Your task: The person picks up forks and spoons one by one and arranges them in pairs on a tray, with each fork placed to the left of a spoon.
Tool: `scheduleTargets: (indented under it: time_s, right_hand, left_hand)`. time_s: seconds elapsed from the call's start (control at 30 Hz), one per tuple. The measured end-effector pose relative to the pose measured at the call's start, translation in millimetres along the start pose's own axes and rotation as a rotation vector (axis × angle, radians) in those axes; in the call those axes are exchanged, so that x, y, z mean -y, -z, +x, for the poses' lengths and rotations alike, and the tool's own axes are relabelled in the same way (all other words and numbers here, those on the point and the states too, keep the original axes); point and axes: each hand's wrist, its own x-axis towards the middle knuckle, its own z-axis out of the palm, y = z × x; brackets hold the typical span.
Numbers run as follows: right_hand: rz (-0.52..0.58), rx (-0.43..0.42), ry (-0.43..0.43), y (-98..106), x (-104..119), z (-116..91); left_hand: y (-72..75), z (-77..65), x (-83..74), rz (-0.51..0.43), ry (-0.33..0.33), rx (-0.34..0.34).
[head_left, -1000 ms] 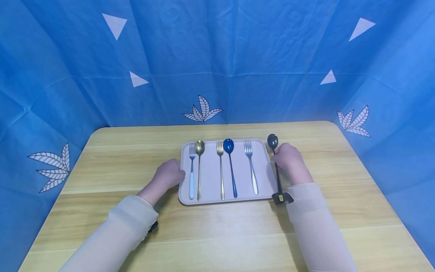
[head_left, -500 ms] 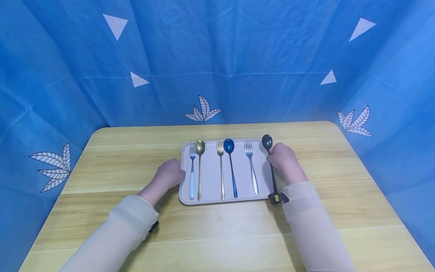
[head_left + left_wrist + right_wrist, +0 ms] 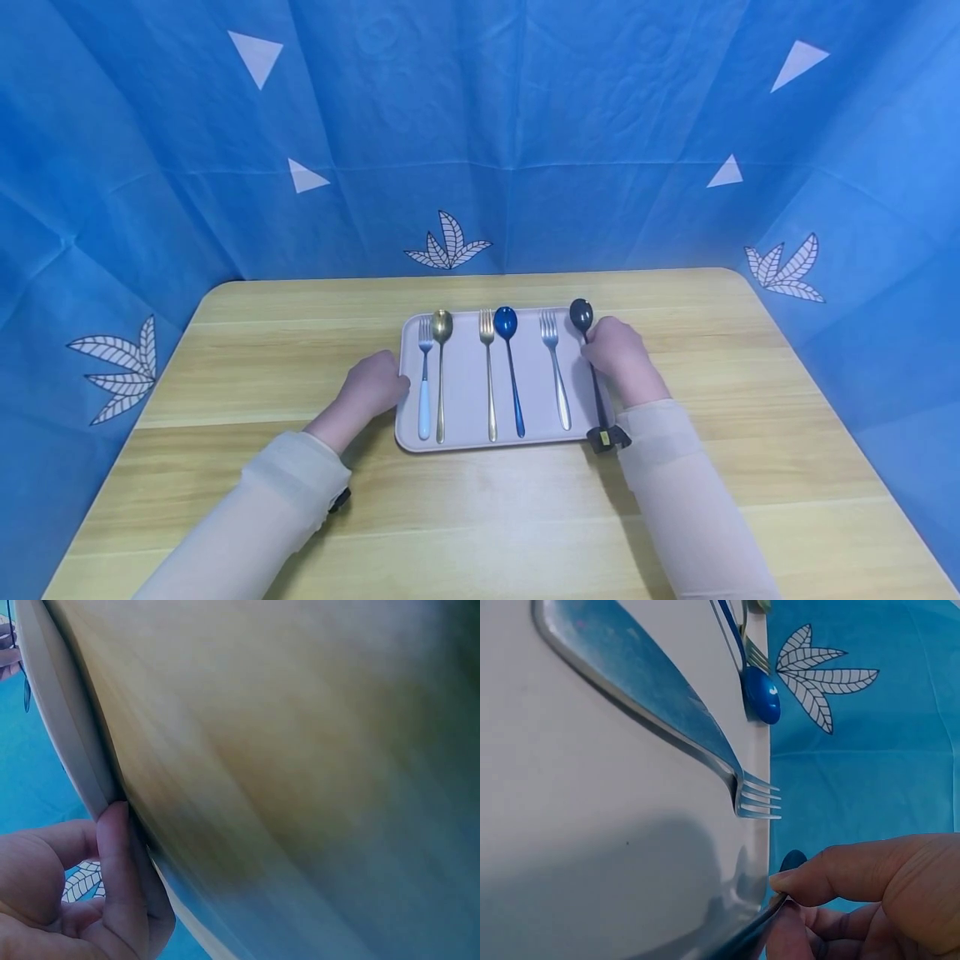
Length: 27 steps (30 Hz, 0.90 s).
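A pale tray (image 3: 461, 392) lies on the wooden table, and my left hand (image 3: 372, 383) grips its left rim, thumb and fingers pinching the edge in the left wrist view. With thumb and fingertips my right hand (image 3: 618, 348) pinches the handle of a black spoon (image 3: 581, 315) over the tray's right side. Left to right on the tray lie a fork with a light blue handle (image 3: 423, 408), a gold spoon (image 3: 441, 325), a gold fork (image 3: 487, 329), a blue spoon (image 3: 506, 321) and a silver fork (image 3: 652, 690). Whether the black spoon touches the tray I cannot tell.
The wooden table (image 3: 480, 517) extends on all sides of the tray. Behind and beside it hangs a blue curtain (image 3: 510, 125) with white triangles and leaf prints. A small black device (image 3: 607, 438) sits at the right wrist, near the tray's front right corner.
My right hand has moved left with the black spoon, from beyond the tray's right rim to above its right side, near the silver fork. The left hand has stayed on the rim.
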Motion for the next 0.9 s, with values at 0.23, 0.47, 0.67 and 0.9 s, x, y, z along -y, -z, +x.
scheduleTargets:
  time_s: [0.23,0.47,0.67,0.9]
  right_hand:
    - [-0.013,0.011,-0.004,-3.2,2.9,3.0]
    - [-0.004,0.026,-0.007,-5.3,5.3,5.5]
    - [-0.001,0.025,-0.006,-7.2,5.6,6.5]
    - [-0.016,0.015,0.006,-9.5,5.8,7.1]
  left_hand:
    - [-0.5,0.3,0.8,-0.006,-0.001,-0.002]
    - [-0.6,0.8,0.8,-0.001,-0.010,-0.009]
    - [-1.2,2.3,0.7,0.003,-0.005,-0.005]
    - [-1.9,3.1,1.6,0.007,-0.001,-0.006]
